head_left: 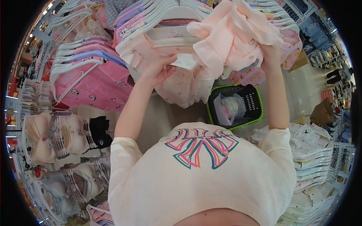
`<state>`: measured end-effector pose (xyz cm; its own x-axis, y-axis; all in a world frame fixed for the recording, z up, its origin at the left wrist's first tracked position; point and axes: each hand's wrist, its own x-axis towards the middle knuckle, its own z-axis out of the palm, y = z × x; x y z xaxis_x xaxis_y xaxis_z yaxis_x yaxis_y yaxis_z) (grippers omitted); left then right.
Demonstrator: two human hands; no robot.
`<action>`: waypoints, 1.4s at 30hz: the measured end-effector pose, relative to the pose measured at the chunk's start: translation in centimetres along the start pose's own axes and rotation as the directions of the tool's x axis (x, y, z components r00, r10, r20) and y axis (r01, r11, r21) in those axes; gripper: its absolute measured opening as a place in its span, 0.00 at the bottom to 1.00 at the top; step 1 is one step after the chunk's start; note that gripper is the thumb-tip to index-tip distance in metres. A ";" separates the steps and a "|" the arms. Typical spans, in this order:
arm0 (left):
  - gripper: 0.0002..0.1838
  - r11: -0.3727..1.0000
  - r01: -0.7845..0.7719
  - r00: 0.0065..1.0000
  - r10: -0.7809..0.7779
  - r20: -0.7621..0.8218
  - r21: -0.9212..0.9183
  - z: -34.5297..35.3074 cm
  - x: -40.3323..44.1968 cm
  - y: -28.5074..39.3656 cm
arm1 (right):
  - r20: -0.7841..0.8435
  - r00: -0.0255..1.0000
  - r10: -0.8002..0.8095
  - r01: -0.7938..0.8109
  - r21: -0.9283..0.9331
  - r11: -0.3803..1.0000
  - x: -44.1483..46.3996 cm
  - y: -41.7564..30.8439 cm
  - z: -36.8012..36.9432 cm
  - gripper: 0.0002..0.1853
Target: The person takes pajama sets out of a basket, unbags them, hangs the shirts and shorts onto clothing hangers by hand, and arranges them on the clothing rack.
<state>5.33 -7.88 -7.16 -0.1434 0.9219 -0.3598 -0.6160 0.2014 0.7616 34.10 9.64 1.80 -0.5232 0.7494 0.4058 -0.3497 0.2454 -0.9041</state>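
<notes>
My left hand (pixel 160 71) is closed on a white tag (pixel 184 61), pinched between thumb and fingers. Behind that tag hangs a pale pink printed garment (pixel 184 88) on a white hanger (pixel 175 41). To the right, my right hand (pixel 270 56) grips the edge of a bunched peach garment (pixel 232 35), lifted in front of the rack. Folds of the cloth hide part of the fingers of my right hand.
A black basket with a green rim (pixel 260 109) stands on the floor, holding a clear plastic bag (pixel 230 107). Pink clothes (pixel 94 84) hang at left, above bras (pixel 39 137). At right are hanging white garments (pixel 309 139) and a brown bag (pixel 322 112).
</notes>
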 end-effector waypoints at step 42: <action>0.46 -0.666 -0.179 0.743 0.391 0.543 0.724 -1.0 2.9 -7.4 | 0.242 0.921 0.305 -0.177 -0.439 0.881 -13.0 6.4 0.3 0.19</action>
<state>8.72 -7.01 -14.42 0.0732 0.9434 0.3234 0.9968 -0.0593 -0.0527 38.45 1.28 -9.20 -0.7766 0.6164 0.1303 0.1253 0.3538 -0.9269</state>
